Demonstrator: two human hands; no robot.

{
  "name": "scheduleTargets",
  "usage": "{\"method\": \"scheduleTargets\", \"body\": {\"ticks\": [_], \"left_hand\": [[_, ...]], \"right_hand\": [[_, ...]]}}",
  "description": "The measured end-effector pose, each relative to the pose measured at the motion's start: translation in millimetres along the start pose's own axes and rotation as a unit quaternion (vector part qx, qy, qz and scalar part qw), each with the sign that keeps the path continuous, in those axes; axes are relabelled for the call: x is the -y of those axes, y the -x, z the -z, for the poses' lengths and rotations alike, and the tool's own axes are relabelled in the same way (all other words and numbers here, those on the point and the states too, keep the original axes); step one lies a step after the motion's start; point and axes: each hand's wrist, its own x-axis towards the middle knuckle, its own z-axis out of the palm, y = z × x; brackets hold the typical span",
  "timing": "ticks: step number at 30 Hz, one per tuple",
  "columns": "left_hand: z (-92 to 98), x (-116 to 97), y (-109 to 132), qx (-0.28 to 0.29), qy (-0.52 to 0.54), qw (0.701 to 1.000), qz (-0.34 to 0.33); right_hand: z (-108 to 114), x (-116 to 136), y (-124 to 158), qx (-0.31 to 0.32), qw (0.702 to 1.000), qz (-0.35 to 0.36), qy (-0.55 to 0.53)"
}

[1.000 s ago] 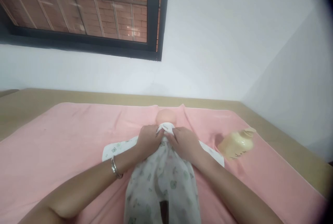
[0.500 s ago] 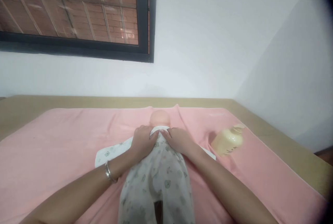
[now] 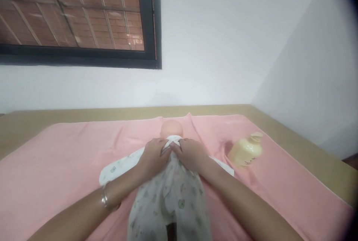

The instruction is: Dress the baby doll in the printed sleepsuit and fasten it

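Note:
A doll with a smooth, bald head (image 3: pixel 171 128) lies on its back on a pink sheet. On it is a white baby romper (image 3: pixel 179 200) with small green bear prints, its sleeves spread to both sides and its legs toward me. At the collar, my left hand (image 3: pixel 155 156) is closed on the left edge of the cloth. Opposite it, my right hand (image 3: pixel 192 153) pinches the right edge, with the two thumbs almost meeting at the middle. The crossed neckline shows between my hands. My fingertips are partly hidden by the cloth and my hands.
A pale yellow bottle (image 3: pixel 245 152) with dark lettering leans to the right on the pink sheet (image 3: pixel 69 159). Tan surface (image 3: pixel 282 136) borders the sheet. Behind stand a white wall (image 3: pixel 212 47) and a dark-framed window (image 3: pixel 151 60).
Both hands stay at the collar, where the neckline cloth now looks more folded together. My left forearm has shifted slightly left and down. The camera view has tilted a little.

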Motion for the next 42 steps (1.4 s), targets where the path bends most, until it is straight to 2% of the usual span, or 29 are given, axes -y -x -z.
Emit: {"method": "scheduleTargets", "body": {"ticks": [3, 5, 8, 10, 13, 17, 18, 20, 21, 23, 26, 30, 32, 36, 40, 42], "left_hand": [[7.5, 0, -1, 0.041, 0.043, 0.997, 0.059], [10.0, 0, -1, 0.055, 0.061, 0.995, 0.059], [9.4, -1, 1, 0.011, 0.073, 0.997, 0.009], [7.0, 0, 2, 0.008, 0.065, 0.997, 0.034], [1.7, 4, 0, 0.01, 0.044, 0.997, 0.067], [-4.9, 9, -3, -0.009, 0.062, 0.995, 0.076], [-6.2, 9, -3, -0.001, 0.068, 0.994, 0.09], [-8.5, 9, -3, 0.009, 0.066, 0.991, 0.113], [-9.5, 8, -2, 0.003, 0.06, 0.992, 0.112], [-11.4, 7, 0, -0.026, 0.052, 0.995, 0.08], [-13.5, 9, 0, -0.045, 0.074, 0.994, 0.069], [-14.6, 13, -2, 0.009, 0.105, 0.988, 0.114], [-15.3, 13, -1, -0.014, 0.092, 0.991, 0.097], [-18.0, 12, 3, -0.061, 0.092, 0.99, 0.092], [-19.9, 11, 4, -0.065, 0.103, 0.987, 0.109], [-19.8, 11, 4, -0.065, 0.104, 0.986, 0.11]], "right_hand": [[-3, 1, 1, -0.007, 1.0, 0.008, -0.009], [-4, 2, 2, -0.034, 0.999, 0.013, 0.005], [-3, 3, 3, 0.009, 1.0, -0.008, -0.005], [-2, 3, 3, 0.022, 1.0, 0.0, -0.012], [-1, 1, 0, -0.002, 1.0, 0.009, -0.01], [-1, -4, -3, 0.083, 0.994, -0.023, -0.067], [-2, -5, -3, 0.081, 0.995, -0.015, -0.064], [-3, -5, -1, 0.036, 0.999, 0.018, -0.027], [-4, -6, -1, 0.017, 0.999, 0.035, -0.007], [-6, -8, -1, 0.022, 0.998, 0.05, 0.011], [-10, -10, -2, 0.064, 0.997, 0.045, 0.008], [-11, -7, -1, 0.007, 0.999, 0.042, 0.009], [-11, -6, -3, 0.003, 1.0, 0.012, -0.012], [-13, -7, -7, 0.046, 0.998, -0.021, -0.04], [-15, -5, -4, -0.023, 0.999, 0.013, -0.022], [-14, -5, -3, -0.014, 0.999, 0.003, -0.039]]}}
